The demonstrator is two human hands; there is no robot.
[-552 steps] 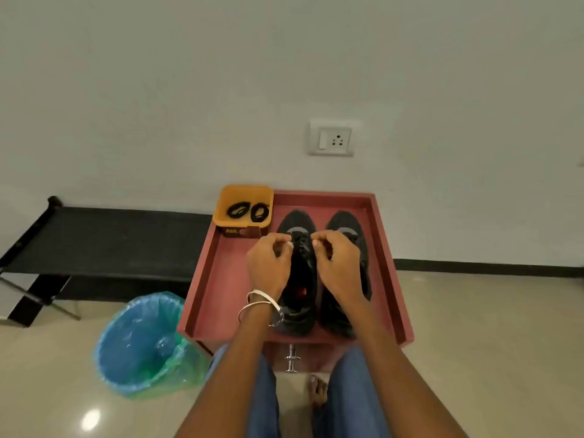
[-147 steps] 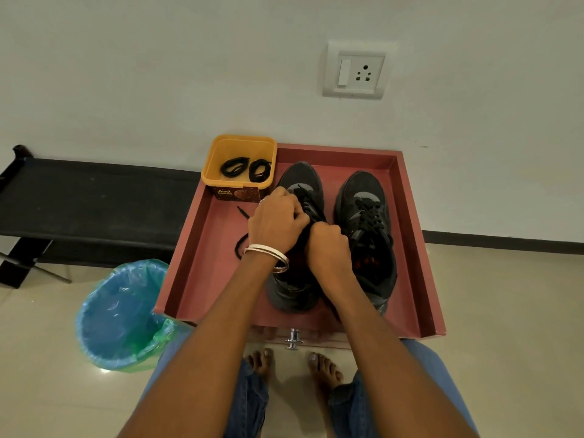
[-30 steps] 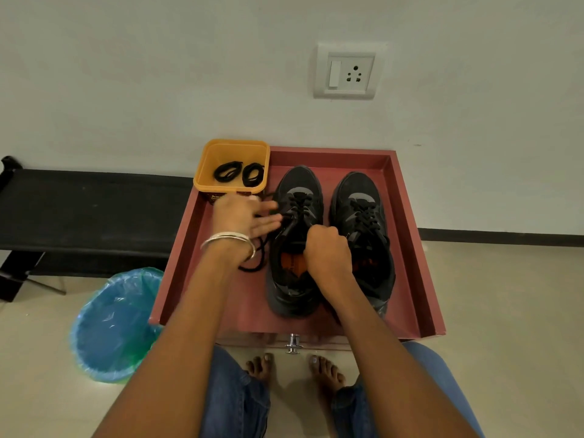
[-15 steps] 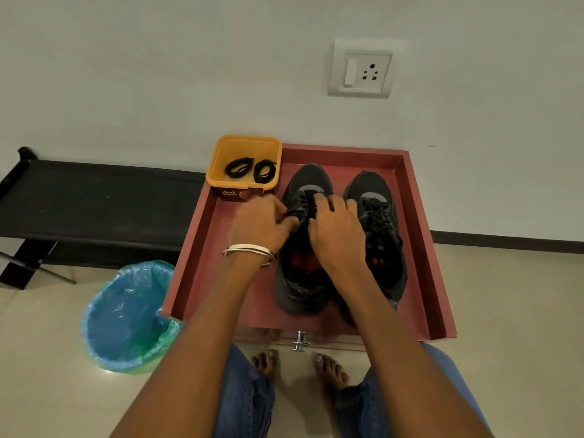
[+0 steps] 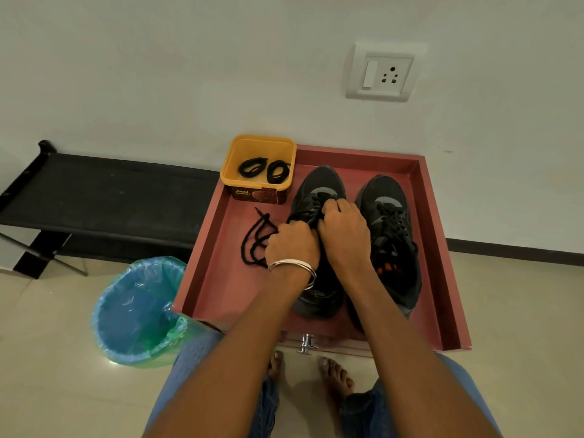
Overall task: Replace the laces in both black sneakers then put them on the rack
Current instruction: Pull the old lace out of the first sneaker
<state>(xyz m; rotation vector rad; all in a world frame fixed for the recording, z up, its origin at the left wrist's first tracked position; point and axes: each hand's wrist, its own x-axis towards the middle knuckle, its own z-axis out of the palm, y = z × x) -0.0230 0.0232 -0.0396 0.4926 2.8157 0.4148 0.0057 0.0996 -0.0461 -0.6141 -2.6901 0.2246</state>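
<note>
Both hands on left sneaker (image 5: 316, 248), toe pointing away. Left hand (image 5: 292, 245) + right hand (image 5: 344, 235) each curled on its lace (image 5: 252, 245); loose tail trails left.

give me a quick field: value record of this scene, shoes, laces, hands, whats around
surface: red tray on a drawer unit by the wall
left sneaker: being unlaced, loose lace trailing onto the tray
right sneaker: fully laced, untouched
left hand: fingers curled on the lace at the left sneaker
right hand: fingers curled on the lacing, further toward the toe
spare laces: two coiled, in the yellow tub at the tray's far left corner
rack: black, left of the tray, no shoes on it
bin: blue-lined, on the floor
</note>
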